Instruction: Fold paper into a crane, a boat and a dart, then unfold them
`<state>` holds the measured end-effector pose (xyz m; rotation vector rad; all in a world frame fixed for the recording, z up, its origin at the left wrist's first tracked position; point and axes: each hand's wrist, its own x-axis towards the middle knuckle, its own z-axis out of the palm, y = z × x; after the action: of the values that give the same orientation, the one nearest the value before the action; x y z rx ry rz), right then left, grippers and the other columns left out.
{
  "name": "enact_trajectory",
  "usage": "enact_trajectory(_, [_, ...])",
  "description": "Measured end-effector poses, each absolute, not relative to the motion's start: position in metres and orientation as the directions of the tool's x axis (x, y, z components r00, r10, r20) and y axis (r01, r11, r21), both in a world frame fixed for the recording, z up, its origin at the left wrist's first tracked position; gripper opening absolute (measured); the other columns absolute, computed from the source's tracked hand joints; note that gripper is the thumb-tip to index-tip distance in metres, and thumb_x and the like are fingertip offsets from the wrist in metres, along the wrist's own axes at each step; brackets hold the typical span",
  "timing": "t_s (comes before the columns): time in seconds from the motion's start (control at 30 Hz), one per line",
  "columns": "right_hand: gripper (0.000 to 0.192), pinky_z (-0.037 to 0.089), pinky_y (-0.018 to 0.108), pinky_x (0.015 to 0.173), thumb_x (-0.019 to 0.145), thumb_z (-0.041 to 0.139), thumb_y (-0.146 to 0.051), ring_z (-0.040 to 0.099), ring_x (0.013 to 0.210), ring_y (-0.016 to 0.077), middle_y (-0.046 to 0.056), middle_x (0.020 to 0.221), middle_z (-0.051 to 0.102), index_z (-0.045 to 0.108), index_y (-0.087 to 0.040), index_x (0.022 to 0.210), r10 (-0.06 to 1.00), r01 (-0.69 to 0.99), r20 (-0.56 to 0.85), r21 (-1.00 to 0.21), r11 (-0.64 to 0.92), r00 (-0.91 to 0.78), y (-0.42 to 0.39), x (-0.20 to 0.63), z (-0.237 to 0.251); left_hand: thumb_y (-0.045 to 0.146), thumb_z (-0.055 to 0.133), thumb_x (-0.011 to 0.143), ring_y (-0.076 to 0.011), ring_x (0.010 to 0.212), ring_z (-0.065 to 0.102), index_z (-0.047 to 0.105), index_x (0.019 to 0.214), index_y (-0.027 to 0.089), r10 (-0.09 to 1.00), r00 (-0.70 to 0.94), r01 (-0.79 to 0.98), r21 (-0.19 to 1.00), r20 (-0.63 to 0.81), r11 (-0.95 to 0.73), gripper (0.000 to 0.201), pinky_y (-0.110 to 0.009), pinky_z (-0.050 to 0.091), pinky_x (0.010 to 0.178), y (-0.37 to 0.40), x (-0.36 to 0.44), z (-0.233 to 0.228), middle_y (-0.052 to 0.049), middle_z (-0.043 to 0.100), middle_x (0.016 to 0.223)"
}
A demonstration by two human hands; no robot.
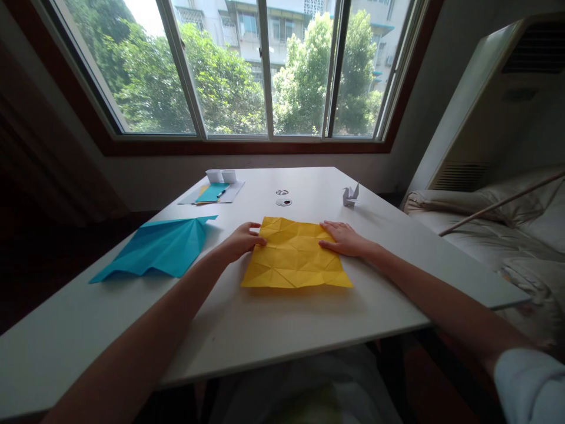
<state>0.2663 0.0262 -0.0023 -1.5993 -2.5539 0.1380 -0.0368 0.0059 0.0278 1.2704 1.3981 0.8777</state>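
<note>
A: Where's the yellow sheet [295,254]?
B: Flat on the white bench [309,330], centre, creased all over.
A: Hands?
B: Left hand [241,241] on its left edge, grip half-curled, thumb on paper. Right hand [344,238] flat on right edge, grip spread.
A: Nearby?
B: Blue folded sheet [159,250] to the left, apart. Small paper crane [350,195] further back.

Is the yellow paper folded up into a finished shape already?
No, the yellow paper lies open and flat on the white table, only creased, with the left hand and right hand resting on its edges.
</note>
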Motion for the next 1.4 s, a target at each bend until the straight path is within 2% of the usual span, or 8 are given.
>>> enact_trajectory(0.2, [0.079, 0.023, 0.046, 0.103, 0.081, 0.035, -0.062, 0.037, 0.124, 0.0337, 0.017, 0.138, 0.039, 0.024, -0.009, 0.14, 0.94, 0.927, 0.176, -0.191, 0.323, -0.291, 0.032, 0.267, -0.003, 0.014, 0.071, 0.056, -0.0161, 0.068, 0.062, 0.049, 0.1, 0.015, 0.993, -0.03, 0.203, 0.972, -0.113, 0.117, 0.05, -0.025, 0.048, 0.057, 0.003, -0.034, 0.036, -0.003, 0.063, 0.08])
enact_trajectory(0.33, [0.074, 0.035, 0.042, 0.097, 0.082, 0.036, -0.062, 0.048, 0.116, 0.0306, 0.014, 0.123, 0.056, 0.029, -0.013, 0.137, 0.95, 0.856, 0.161, -0.414, 0.311, -0.268, 0.031, 0.268, 0.002, 0.012, 0.07, 0.058, -0.0159, 0.072, 0.062, 0.05, 0.098, 0.014, 0.995, -0.075, 0.16, 0.984, -0.061, 0.072, 0.045, -0.028, 0.05, 0.065, 0.002, -0.033, 0.041, -0.004, 0.063, 0.083])
enact_trajectory(0.43, [0.069, 0.045, 0.037, 0.087, 0.077, 0.048, -0.061, 0.056, 0.106, 0.0266, 0.011, 0.117, 0.06, 0.039, -0.017, 0.13, 0.939, 0.726, 0.17, -0.598, 0.341, -0.3, 0.031, 0.269, 0.004, 0.011, 0.072, 0.057, -0.0161, 0.074, 0.063, 0.05, 0.095, 0.015, 0.998, -0.063, 0.098, 0.995, -0.025, 0.032, 0.044, -0.031, 0.051, 0.071, 0.004, -0.033, 0.04, -0.004, 0.063, 0.086])
enact_trajectory(0.57, [0.059, 0.049, 0.032, 0.076, 0.071, 0.064, -0.046, 0.061, 0.092, 0.0225, 0.011, 0.11, 0.062, 0.047, -0.015, 0.119, 0.916, 0.603, 0.224, -0.696, 0.39, -0.334, 0.035, 0.272, 0.003, 0.012, 0.073, 0.057, -0.016, 0.076, 0.062, 0.052, 0.091, 0.014, 1.0, -0.019, 0.059, 0.998, -0.012, 0.014, 0.04, -0.031, 0.051, 0.074, 0.009, -0.035, 0.035, -0.004, 0.063, 0.086])
enact_trajectory(0.77, [0.039, 0.049, 0.03, 0.069, 0.071, 0.065, -0.032, 0.061, 0.077, 0.0186, 0.009, 0.095, 0.067, 0.056, -0.014, 0.105, 0.916, 0.586, 0.267, -0.707, 0.396, -0.298, 0.044, 0.276, -0.002, 0.018, 0.075, 0.057, -0.0167, 0.078, 0.063, 0.052, 0.103, 0.019, 0.989, 0.141, 0.088, 0.995, -0.051, 0.038, 0.051, -0.028, 0.05, 0.067, 0.014, -0.042, 0.027, -0.004, 0.065, 0.088])
enact_trajectory(0.93, [0.021, 0.048, 0.03, 0.071, 0.07, 0.063, -0.032, 0.061, 0.077, 0.0186, 0.005, 0.086, 0.068, 0.064, -0.015, 0.083, 0.916, 0.584, 0.281, -0.707, 0.398, -0.285, 0.048, 0.279, -0.003, 0.017, 0.076, 0.054, -0.0158, 0.071, 0.062, 0.054, 0.102, 0.018, 0.991, 0.118, 0.124, 0.991, -0.06, 0.045, 0.053, -0.028, 0.048, 0.064, 0.016, -0.045, 0.026, -0.003, 0.065, 0.078])
enact_trajectory(1.2, [0.022, 0.048, 0.032, 0.07, 0.069, 0.063, -0.033, 0.062, 0.077, 0.0202, 0.008, 0.086, 0.069, 0.065, -0.014, 0.08, 0.922, 0.578, 0.271, -0.719, 0.386, -0.278, 0.05, 0.279, -0.005, 0.026, 0.074, 0.053, -0.0156, 0.074, 0.06, 0.064, 0.084, 0.015, 0.993, 0.115, 0.282, 0.959, 0.001, -0.033, 0.035, -0.025, 0.042, 0.061, 0.023, -0.052, 0.022, -0.004, 0.067, 0.084])
enact_trajectory(1.4, [0.025, 0.047, 0.033, 0.072, 0.071, 0.062, -0.037, 0.063, 0.079, 0.0209, 0.009, 0.089, 0.069, 0.066, -0.014, 0.082, 0.912, 0.605, 0.273, -0.684, 0.408, -0.307, 0.049, 0.28, -0.003, 0.032, 0.073, 0.052, -0.0183, 0.076, 0.059, 0.068, 0.079, 0.015, 0.995, 0.105, 0.417, 0.908, -0.005, -0.039, 0.032, -0.027, 0.043, 0.062, 0.026, -0.055, 0.019, -0.005, 0.068, 0.083])
